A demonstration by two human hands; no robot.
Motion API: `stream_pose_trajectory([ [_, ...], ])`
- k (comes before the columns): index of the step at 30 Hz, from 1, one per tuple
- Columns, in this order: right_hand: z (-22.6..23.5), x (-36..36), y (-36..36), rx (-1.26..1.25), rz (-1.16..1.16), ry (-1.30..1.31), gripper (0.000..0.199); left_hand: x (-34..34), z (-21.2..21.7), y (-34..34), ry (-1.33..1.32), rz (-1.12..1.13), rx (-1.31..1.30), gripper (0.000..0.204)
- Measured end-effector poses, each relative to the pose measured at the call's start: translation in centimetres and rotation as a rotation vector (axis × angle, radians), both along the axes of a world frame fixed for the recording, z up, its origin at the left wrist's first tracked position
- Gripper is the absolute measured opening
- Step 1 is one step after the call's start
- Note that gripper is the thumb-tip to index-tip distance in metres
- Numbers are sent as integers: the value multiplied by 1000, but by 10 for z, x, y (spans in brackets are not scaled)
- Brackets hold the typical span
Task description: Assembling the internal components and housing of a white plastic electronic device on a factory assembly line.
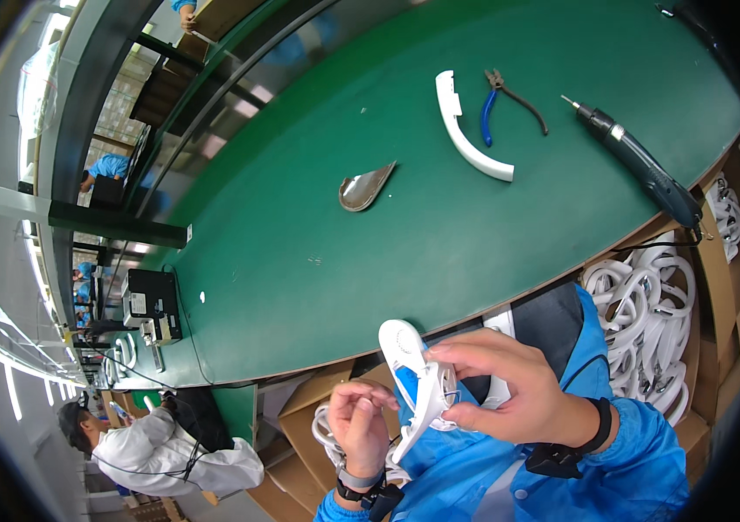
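Your sleeves point(639, 457) are bright blue, your right wristband point(603, 424) is black, and the part point(426, 404) you hold is white. Before you the tabletop point(283, 252) is plain deep green, set off by a plain white curved strip point(455, 130) and pliers point(488, 115) with one blue and one dark brown handle. To your right, the power screwdriver point(644, 163) is blackish with a silvery band, and white loop-shaped parts point(639, 304) fill a tan-brown carton point(726, 326).

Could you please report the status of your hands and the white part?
Right hand holding white part. Left hand close by, half curled. Pliers, electric screwdriver on green table, away from hands.
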State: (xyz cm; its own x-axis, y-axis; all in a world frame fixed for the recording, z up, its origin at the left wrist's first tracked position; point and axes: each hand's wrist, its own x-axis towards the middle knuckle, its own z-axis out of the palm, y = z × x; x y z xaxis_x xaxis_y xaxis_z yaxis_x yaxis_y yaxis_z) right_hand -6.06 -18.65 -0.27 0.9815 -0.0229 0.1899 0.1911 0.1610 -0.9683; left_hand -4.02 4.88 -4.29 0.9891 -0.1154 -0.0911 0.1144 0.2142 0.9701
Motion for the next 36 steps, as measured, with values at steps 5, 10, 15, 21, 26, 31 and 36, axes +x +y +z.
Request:
stream_pose_trajectory([
  [5,1,0,-2,-99,-50,-109,56,-54,-35,17,222,-260,110,47],
  [10,-12,-6,-3,354,29,93,65,-73,-34,-11,22,-685,400,58],
  [15,-27,-9,-20,530,-56,50,57,-51,-20,-42,-19,-769,279,42],
  [21,-22,-18,-33,545,-382,58,51,-47,-2,-57,63,-822,194,34],
  [26,-10,-19,-43,578,-582,0,52,-41,20,-82,58,-885,91,54],
  [31,0,-27,-57,624,-619,-42,55,-38,20,-87,121,-822,-206,64],
  [36,2,-25,-50,529,-563,-122,53,-27,43,-87,209,-954,-277,61],
])
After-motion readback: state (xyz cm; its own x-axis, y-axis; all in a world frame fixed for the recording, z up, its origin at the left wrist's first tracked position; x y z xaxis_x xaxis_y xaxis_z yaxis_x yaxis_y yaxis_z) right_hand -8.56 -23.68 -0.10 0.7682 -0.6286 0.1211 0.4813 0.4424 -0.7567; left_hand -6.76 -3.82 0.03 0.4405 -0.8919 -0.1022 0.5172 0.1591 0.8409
